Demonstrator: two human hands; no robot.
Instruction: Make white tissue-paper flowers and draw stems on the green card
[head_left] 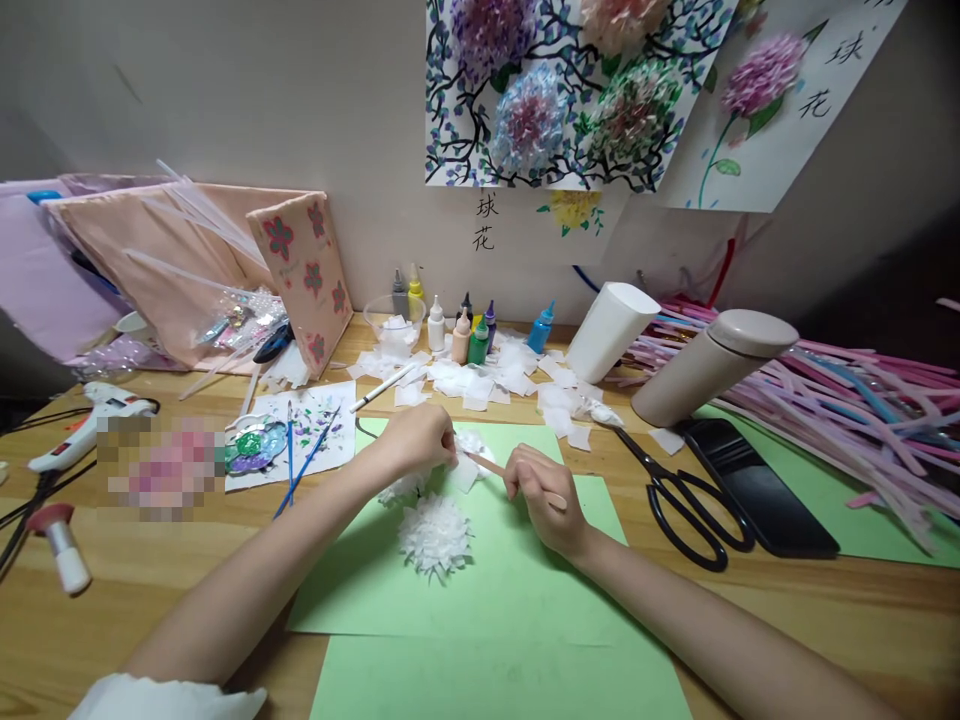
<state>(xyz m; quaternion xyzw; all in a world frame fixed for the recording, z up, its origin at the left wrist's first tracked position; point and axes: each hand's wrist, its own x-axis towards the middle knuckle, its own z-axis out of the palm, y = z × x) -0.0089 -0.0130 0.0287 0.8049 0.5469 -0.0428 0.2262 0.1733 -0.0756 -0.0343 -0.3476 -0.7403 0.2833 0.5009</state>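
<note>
Tissue square is pinched in closed left hand; stick is gripped in closed right hand; tissue judged featherlight, tearable; best held at edge.

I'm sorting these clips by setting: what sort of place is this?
Probably a home or classroom craft desk: small coloured paint bottles by the wall, paper-flower artworks pinned above, and black-handled scissors beside the green paper sheet.

"球花" handwritten on white sheet under flower collage; again on tilted flower poster at right.
</note>
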